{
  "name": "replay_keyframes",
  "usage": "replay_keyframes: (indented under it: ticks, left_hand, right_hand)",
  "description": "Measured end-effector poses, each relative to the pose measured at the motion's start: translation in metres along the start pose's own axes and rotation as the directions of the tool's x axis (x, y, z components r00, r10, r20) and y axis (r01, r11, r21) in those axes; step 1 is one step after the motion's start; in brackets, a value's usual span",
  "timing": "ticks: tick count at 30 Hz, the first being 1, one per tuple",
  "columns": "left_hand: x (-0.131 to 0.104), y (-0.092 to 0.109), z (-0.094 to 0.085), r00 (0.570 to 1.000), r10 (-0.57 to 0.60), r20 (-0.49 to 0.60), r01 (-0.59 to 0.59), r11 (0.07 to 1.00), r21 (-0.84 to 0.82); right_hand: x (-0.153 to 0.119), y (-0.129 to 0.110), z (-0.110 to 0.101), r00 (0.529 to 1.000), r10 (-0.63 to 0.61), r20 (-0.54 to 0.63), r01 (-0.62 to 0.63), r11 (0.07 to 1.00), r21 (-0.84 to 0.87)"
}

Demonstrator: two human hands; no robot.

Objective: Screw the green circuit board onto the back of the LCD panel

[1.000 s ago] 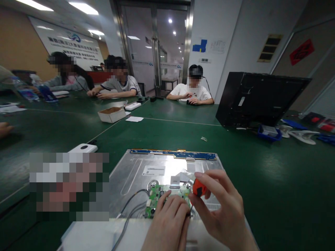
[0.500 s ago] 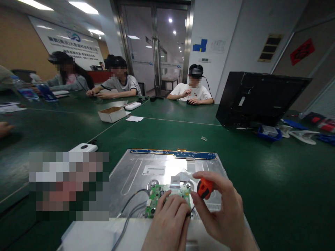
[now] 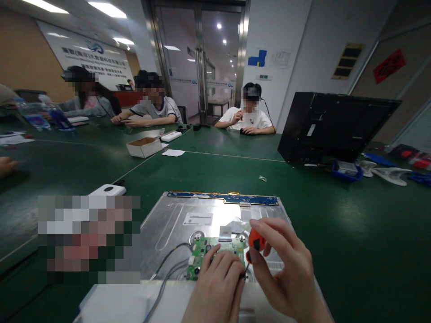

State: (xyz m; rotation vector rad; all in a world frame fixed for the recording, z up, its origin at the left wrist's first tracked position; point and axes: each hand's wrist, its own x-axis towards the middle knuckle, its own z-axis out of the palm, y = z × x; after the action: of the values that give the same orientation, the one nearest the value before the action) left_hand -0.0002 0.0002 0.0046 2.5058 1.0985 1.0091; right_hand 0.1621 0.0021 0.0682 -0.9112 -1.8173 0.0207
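My right hand [image 3: 286, 264] pinches the red and black handle of a screwdriver [image 3: 256, 241] between thumb and fingers. Its thin shaft slants down to the lower right corner of a green circuit board [image 3: 202, 251]. Over the board lies my left hand [image 3: 218, 280], one finger stretched across it and the others bent together around the lower end of the shaft; the screwdriver's tip is hidden there. Beneath the board is a flat metal display panel [image 3: 168, 224] with a blue circuit strip [image 3: 202, 196] along its far edge. Grey cables [image 3: 171, 269] run from the board's left side.
A black monitor housing [image 3: 336, 125] stands at the right, near a blue tray [image 3: 346, 172]. An open cardboard box [image 3: 144, 148] and a white device [image 3: 107, 190] are on the green table [image 3: 215, 172]. Several people sit across from me. A blurred patch covers the left front.
The screwdriver's handle has turned and tipped slightly left in my right hand, whose fingers have shifted around it. My left hand stays in place on the board.
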Motion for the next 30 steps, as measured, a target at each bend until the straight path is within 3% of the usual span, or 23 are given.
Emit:
replay_keyframes:
  ticks: [7, 12, 17, 27, 30]
  left_hand:
    - [-0.001, -0.002, 0.001, 1.0, -0.005, -0.003, 0.005, 1.0, 0.01]
    - [-0.001, -0.003, 0.003, 1.0, 0.011, -0.008, -0.01, 1.0, 0.029]
    - [-0.001, -0.002, 0.002, 1.0, 0.019, -0.01, -0.018, 0.999, 0.042]
    - [0.002, 0.0, -0.007, 0.997, 0.01, 0.082, -0.012, 1.0, 0.024]
    - [0.003, 0.001, -0.008, 0.998, 0.0, 0.064, -0.002, 0.999, 0.038]
  right_hand:
    - [-0.003, 0.002, 0.005, 0.997, -0.027, -0.073, 0.023, 0.998, -0.062]
    - [-0.006, 0.002, 0.006, 0.995, 0.03, -0.096, -0.036, 0.997, -0.062]
    - [-0.003, 0.002, 0.005, 0.998, -0.03, -0.053, 0.03, 1.0, -0.002]
    - [-0.005, 0.003, 0.0, 0.999, 0.002, 0.042, -0.002, 1.0, 0.012]
    - [-0.006, 0.003, 0.001, 0.998, 0.012, 0.057, -0.012, 1.0, -0.004]
